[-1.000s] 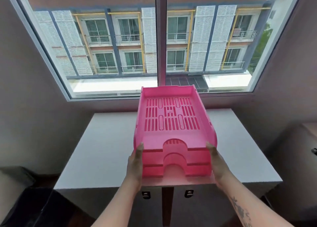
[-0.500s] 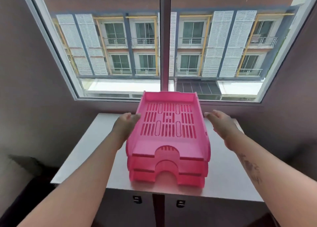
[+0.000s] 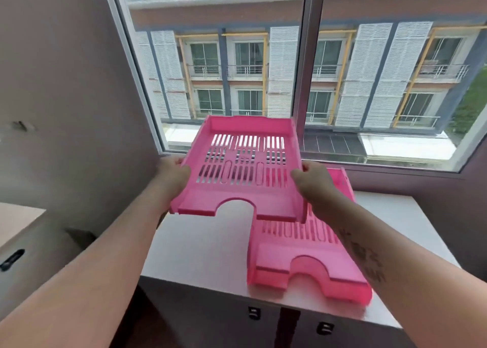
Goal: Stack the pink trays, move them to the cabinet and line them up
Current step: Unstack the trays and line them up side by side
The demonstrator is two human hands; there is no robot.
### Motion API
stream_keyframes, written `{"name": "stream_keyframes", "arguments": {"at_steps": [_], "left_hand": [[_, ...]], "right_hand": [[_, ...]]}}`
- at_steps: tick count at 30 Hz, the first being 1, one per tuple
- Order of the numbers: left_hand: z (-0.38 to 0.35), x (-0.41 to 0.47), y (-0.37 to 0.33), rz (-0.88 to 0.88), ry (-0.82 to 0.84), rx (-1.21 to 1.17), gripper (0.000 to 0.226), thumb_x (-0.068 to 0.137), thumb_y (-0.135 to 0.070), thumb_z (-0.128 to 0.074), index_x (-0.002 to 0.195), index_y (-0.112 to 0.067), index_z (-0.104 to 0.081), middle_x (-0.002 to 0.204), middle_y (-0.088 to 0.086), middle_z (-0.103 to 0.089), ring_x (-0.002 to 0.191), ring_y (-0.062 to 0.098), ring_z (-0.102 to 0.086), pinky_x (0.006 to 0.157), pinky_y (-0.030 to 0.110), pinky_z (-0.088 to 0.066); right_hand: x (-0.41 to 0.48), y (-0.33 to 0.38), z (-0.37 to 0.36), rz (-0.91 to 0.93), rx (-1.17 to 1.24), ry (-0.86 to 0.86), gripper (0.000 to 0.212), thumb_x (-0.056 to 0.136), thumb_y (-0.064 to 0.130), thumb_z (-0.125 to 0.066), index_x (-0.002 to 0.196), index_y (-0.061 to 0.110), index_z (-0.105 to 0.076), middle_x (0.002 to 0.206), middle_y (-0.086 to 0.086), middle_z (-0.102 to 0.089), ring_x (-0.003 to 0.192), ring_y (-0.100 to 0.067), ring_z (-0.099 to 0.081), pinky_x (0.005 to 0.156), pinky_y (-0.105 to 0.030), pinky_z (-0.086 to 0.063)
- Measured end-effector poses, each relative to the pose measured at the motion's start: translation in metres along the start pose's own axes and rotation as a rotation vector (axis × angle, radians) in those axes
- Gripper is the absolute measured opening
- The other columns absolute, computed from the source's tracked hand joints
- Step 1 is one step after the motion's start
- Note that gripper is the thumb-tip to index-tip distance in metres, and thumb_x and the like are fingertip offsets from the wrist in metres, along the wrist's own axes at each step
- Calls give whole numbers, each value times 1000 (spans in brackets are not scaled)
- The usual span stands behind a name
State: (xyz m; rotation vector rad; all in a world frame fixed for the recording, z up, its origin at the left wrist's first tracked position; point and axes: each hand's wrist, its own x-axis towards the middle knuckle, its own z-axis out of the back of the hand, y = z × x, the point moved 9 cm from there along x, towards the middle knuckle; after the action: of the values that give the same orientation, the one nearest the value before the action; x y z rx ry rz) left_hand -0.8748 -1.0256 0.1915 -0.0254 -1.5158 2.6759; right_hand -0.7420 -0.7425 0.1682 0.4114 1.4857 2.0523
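One pink tray [image 3: 245, 174] with a slotted floor hangs in the air above the left part of the white cabinet top [image 3: 200, 250]. My left hand [image 3: 172, 175] grips its left wall and my right hand [image 3: 315, 183] grips its right wall. Below and to the right, the remaining pink trays [image 3: 311, 268] sit stacked on the cabinet top, near its front edge. My right forearm covers part of that stack.
A large window with a metal centre post [image 3: 305, 66] rises right behind the cabinet. A grey wall [image 3: 66, 97] stands close on the left. Two cabinet doors with dark handles [image 3: 254, 313] are below the top. Another low piece of furniture [image 3: 15, 216] sits at far left.
Both hands closed on the top tray's side walls and lifted it off the stack, carrying it up and to the left. The camera view swung left.
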Motion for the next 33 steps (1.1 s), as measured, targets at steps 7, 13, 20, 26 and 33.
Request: {"name": "stream_keyframes", "arguments": {"at_steps": [7,13,20,26,33], "left_hand": [[85,33,109,84,-67,2,32,91,-6,-48,109,-17,-72,87,1,-72,80,27,-68,75,41,-59],[63,34,205,164,5,-22,35,91,-5,-46,110,-18,-72,93,2,-74,90,29,-69,81,43,-57],[27,19,256,207,73,-82,32,95,-6,-47,120,-10,-67,96,-3,-70,101,26,-68,68,27,-49],[55,55,201,111,-34,-3,47,92,-30,-60,134,-8,-58,129,8,-65,117,24,-62,96,35,-48],[14,76,66,-165,11,21,43,91,-34,-61,127,-11,-61,120,7,-69,103,19,-64,89,32,-51]], "right_hand": [[-11,-14,-142,-92,-65,106,32,96,5,-43,125,1,-56,122,-19,-63,105,-33,-63,83,-39,-55],[-32,-72,-195,-267,-301,124,47,100,0,-39,147,-1,-33,142,-21,-51,123,-35,-55,93,-39,-49],[-46,-119,-207,-307,-473,147,72,100,-5,-37,160,4,1,149,-19,-47,72,-14,-57,51,-24,-41],[-22,-50,-192,-73,-551,109,52,102,4,-38,152,-2,-27,155,-19,-37,126,-33,-53,89,-37,-46],[13,35,-112,152,-659,-25,38,99,9,-43,133,-6,-52,140,-26,-54,124,-37,-53,86,-34,-42]]}}
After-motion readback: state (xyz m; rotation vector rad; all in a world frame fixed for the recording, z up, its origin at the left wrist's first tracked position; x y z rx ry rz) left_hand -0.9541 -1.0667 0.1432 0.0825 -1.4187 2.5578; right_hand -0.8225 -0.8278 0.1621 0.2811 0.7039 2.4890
